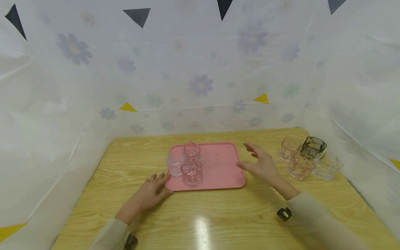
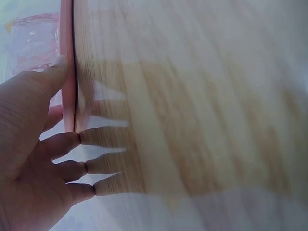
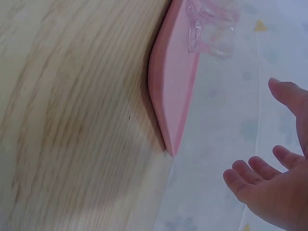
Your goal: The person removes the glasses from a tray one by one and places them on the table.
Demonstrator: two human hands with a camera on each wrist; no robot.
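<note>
A pink tray (image 1: 222, 166) lies on the wooden table. On its left part stand a left glass cup (image 1: 174, 166), a back glass cup (image 1: 191, 148) and a front glass cup (image 1: 192, 174), all see-through and close together. My left hand (image 1: 150, 192) is at the tray's near left corner. In the left wrist view, its thumb (image 2: 57, 70) touches the tray rim (image 2: 68, 33) while several fingertips rest on the table. Beyond the tray's right edge, my right hand (image 1: 262, 165) hovers with thumb and fingers spread, holding nothing.
Toward the table's right side, a smoky dark cup (image 1: 314, 147) stands among a clear cup (image 1: 327, 167), a front pinkish cup (image 1: 300, 166) and a back pinkish cup (image 1: 289, 149). Flower-patterned sheeting (image 1: 175, 69) encloses the table (image 1: 237, 218) at back and sides.
</note>
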